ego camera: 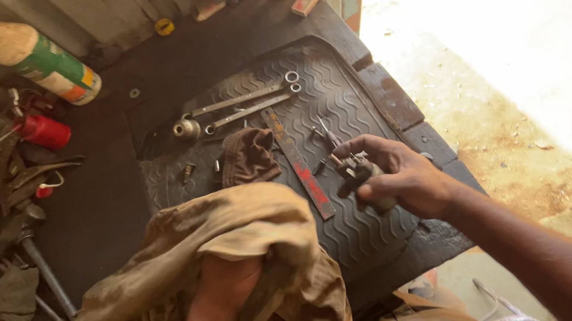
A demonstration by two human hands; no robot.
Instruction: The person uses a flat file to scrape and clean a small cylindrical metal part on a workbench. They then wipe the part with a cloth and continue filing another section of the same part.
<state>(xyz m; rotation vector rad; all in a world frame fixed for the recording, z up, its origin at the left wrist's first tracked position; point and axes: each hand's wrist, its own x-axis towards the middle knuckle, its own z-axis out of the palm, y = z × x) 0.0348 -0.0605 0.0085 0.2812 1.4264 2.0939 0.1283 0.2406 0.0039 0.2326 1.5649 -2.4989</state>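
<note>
Right now my right hand [400, 178] is clamped round a small dark metal part [358, 172], long axis pointing up-left, just over the black ribbed rubber mat [345, 100]. L hand [225, 281] is bunched in a dirty tan cloth rag [236, 227]. Two long spanners [248, 102] lie on the mat; green-and-white plastic bottle [40, 57] lies top-left.

Bare rubber mat [368, 108] lies open along its right edge; two wrenches [245, 106], a red bar [299, 162] and a dark rag [248, 156] crowd the middle.

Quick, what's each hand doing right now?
Left hand: closed, gripping the big tan rag.
Right hand: closed around a small dark metal part.
</note>
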